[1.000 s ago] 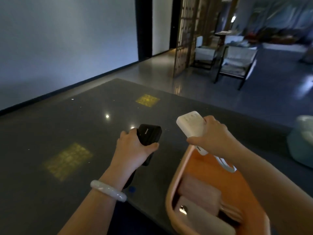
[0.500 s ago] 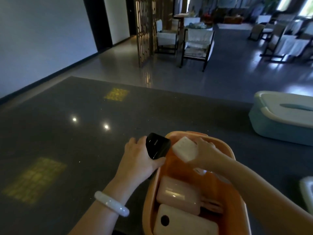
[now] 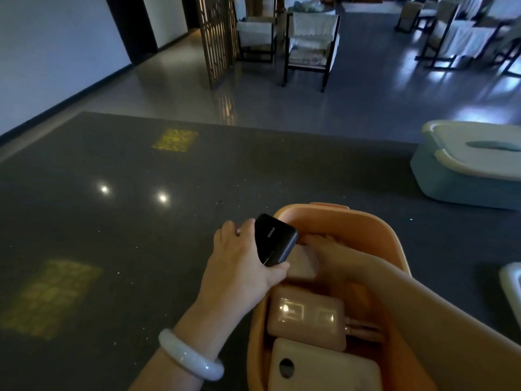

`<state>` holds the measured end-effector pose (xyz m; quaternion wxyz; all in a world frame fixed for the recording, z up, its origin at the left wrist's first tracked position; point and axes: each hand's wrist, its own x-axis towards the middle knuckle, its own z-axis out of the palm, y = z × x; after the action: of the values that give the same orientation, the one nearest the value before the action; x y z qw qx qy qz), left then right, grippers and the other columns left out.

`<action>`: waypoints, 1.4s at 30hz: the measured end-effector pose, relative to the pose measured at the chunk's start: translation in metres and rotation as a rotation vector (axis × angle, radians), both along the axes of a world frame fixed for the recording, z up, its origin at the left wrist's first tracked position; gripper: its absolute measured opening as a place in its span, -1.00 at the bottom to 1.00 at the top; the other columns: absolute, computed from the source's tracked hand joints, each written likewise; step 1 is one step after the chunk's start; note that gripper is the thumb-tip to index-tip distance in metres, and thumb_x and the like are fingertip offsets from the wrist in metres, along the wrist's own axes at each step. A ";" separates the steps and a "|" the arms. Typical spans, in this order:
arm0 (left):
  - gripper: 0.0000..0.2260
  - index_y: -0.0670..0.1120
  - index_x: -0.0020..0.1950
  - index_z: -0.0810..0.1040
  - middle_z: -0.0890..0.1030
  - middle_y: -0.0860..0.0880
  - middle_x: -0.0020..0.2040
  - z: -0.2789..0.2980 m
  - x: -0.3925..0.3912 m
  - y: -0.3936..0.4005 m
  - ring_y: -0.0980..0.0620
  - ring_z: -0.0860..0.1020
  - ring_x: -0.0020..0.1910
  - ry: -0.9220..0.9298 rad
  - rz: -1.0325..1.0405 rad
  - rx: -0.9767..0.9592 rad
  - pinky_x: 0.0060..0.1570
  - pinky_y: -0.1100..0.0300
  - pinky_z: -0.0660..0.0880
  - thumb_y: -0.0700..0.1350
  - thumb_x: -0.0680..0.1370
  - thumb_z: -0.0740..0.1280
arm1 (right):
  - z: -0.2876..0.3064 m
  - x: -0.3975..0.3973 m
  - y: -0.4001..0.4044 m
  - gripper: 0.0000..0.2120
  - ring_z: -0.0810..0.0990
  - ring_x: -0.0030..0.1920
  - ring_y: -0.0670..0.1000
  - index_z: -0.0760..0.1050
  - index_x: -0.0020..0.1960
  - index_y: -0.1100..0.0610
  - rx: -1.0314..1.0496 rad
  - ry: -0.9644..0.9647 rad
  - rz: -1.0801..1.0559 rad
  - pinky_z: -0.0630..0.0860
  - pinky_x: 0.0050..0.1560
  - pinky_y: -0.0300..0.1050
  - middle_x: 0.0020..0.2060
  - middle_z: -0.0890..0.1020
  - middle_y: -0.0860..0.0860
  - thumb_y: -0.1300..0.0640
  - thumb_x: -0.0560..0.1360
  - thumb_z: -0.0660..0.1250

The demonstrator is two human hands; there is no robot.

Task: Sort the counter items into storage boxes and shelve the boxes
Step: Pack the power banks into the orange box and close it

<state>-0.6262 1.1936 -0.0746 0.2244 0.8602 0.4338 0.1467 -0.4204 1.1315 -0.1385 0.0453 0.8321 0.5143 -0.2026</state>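
One black power bank, tilted over the orange storage box rim, is grasped by the left hand; the right hand presses one white power bank inside, beside two others.

right hand fingertips hidden behind black power bank, grip unclear; white power bank under it mostly covered; orange box cut by bottom edge; teal lidded box cut by right edge
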 end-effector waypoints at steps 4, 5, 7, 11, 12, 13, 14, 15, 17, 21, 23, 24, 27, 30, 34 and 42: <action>-0.19 0.10 0.45 0.13 0.26 0.04 0.20 -0.002 0.000 0.001 0.07 0.31 0.21 0.013 0.011 -0.015 0.03 0.21 0.43 0.31 0.33 0.42 | -0.016 0.005 0.019 -0.11 0.21 0.44 0.11 0.11 0.49 -0.07 -0.071 0.048 0.184 0.14 0.44 0.12 0.45 0.23 0.03 -0.07 0.31 0.53; -0.19 0.10 0.45 0.12 0.25 0.05 0.20 -0.002 0.000 0.001 0.07 0.31 0.21 0.016 0.011 -0.012 0.01 0.22 0.42 0.32 0.33 0.41 | -0.026 0.008 0.024 -0.10 0.23 0.42 0.10 0.10 0.48 -0.10 -0.065 0.066 0.201 0.15 0.42 0.11 0.43 0.25 0.00 -0.08 0.29 0.53; -0.18 0.10 0.45 0.11 0.25 0.05 0.21 -0.003 -0.001 0.001 0.08 0.30 0.21 0.023 0.017 -0.006 0.00 0.24 0.39 0.32 0.33 0.41 | -0.027 0.013 0.022 -0.08 0.25 0.39 0.09 0.10 0.46 -0.15 -0.090 0.128 0.224 0.18 0.38 0.10 0.40 0.27 -0.03 -0.10 0.25 0.54; -0.16 0.09 0.47 0.11 0.26 0.04 0.22 -0.003 -0.001 0.000 0.08 0.30 0.22 0.028 0.019 -0.005 0.01 0.23 0.39 0.33 0.33 0.40 | -0.016 0.021 0.020 -0.19 0.29 0.35 0.09 0.17 0.46 -0.19 -0.115 0.200 0.185 0.22 0.28 0.04 0.37 0.33 -0.05 -0.09 0.32 0.50; -0.16 0.08 0.47 0.11 0.26 0.03 0.22 -0.002 0.000 0.000 0.07 0.30 0.23 0.030 0.021 -0.004 0.02 0.23 0.39 0.33 0.33 0.40 | -0.012 0.019 0.020 -0.23 0.32 0.33 0.10 0.20 0.45 -0.18 -0.119 0.244 0.156 0.26 0.24 0.03 0.35 0.35 -0.05 -0.05 0.34 0.50; -0.16 0.08 0.48 0.11 0.26 0.03 0.23 -0.002 0.000 0.000 0.06 0.30 0.23 0.035 0.023 0.000 0.01 0.22 0.39 0.33 0.33 0.40 | -0.011 0.019 0.019 -0.26 0.35 0.31 0.09 0.24 0.43 -0.18 -0.123 0.297 0.151 0.30 0.20 0.01 0.32 0.37 -0.05 -0.02 0.35 0.51; -0.15 0.08 0.48 0.11 0.26 0.03 0.23 -0.001 0.001 -0.001 0.06 0.30 0.23 0.041 0.026 0.004 0.01 0.23 0.39 0.33 0.33 0.40 | -0.007 0.018 0.017 -0.29 0.38 0.29 0.08 0.27 0.41 -0.17 -0.130 0.334 0.148 0.34 0.16 -0.01 0.29 0.40 -0.06 0.01 0.36 0.51; -0.16 0.08 0.47 0.11 0.26 0.03 0.22 -0.001 0.001 -0.001 0.06 0.30 0.22 0.046 0.028 0.007 0.00 0.23 0.38 0.33 0.33 0.40 | -0.007 0.018 0.017 -0.32 0.41 0.27 0.06 0.29 0.40 -0.16 -0.129 0.369 0.145 0.36 0.13 -0.04 0.26 0.43 -0.08 0.04 0.36 0.51; -0.16 0.08 0.47 0.11 0.26 0.02 0.22 -0.001 0.002 -0.001 0.06 0.30 0.22 0.051 0.028 0.006 -0.01 0.23 0.37 0.33 0.33 0.40 | -0.005 0.016 0.016 -0.33 0.44 0.25 0.05 0.30 0.39 -0.14 -0.138 0.415 0.130 0.39 0.13 -0.05 0.25 0.46 -0.08 0.07 0.37 0.51; -0.14 0.07 0.49 0.10 0.26 0.02 0.23 -0.001 0.003 -0.002 0.05 0.29 0.23 0.060 0.039 0.004 0.00 0.23 0.34 0.33 0.33 0.40 | -0.004 0.016 0.017 -0.32 0.44 0.27 0.04 0.31 0.39 -0.13 -0.135 0.419 0.130 0.40 0.21 0.01 0.27 0.47 -0.07 0.07 0.35 0.52; -0.15 0.07 0.49 0.11 0.26 0.02 0.23 0.000 0.003 -0.002 0.05 0.29 0.24 0.057 0.040 -0.001 0.00 0.23 0.34 0.32 0.33 0.41 | -0.007 0.017 0.018 -0.31 0.44 0.27 0.04 0.31 0.39 -0.13 -0.132 0.423 0.132 0.40 0.19 -0.01 0.27 0.47 -0.07 0.07 0.35 0.53; -0.15 0.07 0.48 0.11 0.26 0.02 0.23 0.000 0.003 -0.002 0.05 0.29 0.24 0.056 0.040 -0.005 0.00 0.23 0.35 0.31 0.34 0.41 | -0.006 0.016 0.018 -0.31 0.44 0.27 0.04 0.31 0.39 -0.13 -0.132 0.419 0.135 0.40 0.19 -0.01 0.26 0.47 -0.07 0.07 0.35 0.53; -0.16 0.07 0.48 0.11 0.26 0.02 0.22 0.001 0.004 -0.002 0.04 0.29 0.23 0.056 0.042 -0.008 -0.01 0.22 0.34 0.31 0.34 0.42 | -0.008 0.018 0.019 -0.31 0.44 0.27 0.04 0.30 0.39 -0.12 -0.129 0.424 0.137 0.41 0.23 0.02 0.26 0.48 -0.07 0.08 0.35 0.53; -0.16 0.07 0.48 0.12 0.26 0.02 0.22 0.001 0.004 -0.003 0.05 0.29 0.22 0.053 0.041 0.003 -0.03 0.23 0.33 0.31 0.33 0.41 | -0.009 0.018 0.018 -0.31 0.46 0.23 0.03 0.32 0.37 -0.15 -0.125 0.434 0.122 0.42 0.16 -0.02 0.18 0.48 -0.11 0.06 0.33 0.53; -0.16 0.08 0.47 0.12 0.25 0.03 0.20 0.000 0.004 -0.003 0.07 0.28 0.21 0.051 0.048 -0.002 -0.03 0.23 0.34 0.32 0.32 0.41 | -0.008 0.016 0.018 -0.31 0.46 0.24 0.04 0.32 0.36 -0.15 -0.136 0.442 0.112 0.44 0.21 0.03 0.20 0.49 -0.09 0.07 0.33 0.54; -0.21 0.07 0.44 0.18 0.23 0.06 0.13 0.005 0.005 -0.005 0.08 0.28 0.18 0.032 0.053 -0.017 -0.02 0.22 0.37 0.33 0.33 0.41 | 0.045 -0.002 -0.002 -0.69 0.55 0.09 -0.18 0.46 0.24 -0.17 0.166 0.557 0.103 0.40 0.05 -0.27 0.09 0.58 -0.22 -0.06 0.50 0.35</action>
<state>-0.6210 1.1883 -0.0696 0.2209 0.8487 0.4612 0.1352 -0.4224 1.1297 -0.0935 -0.1555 0.7181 0.5632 -0.3781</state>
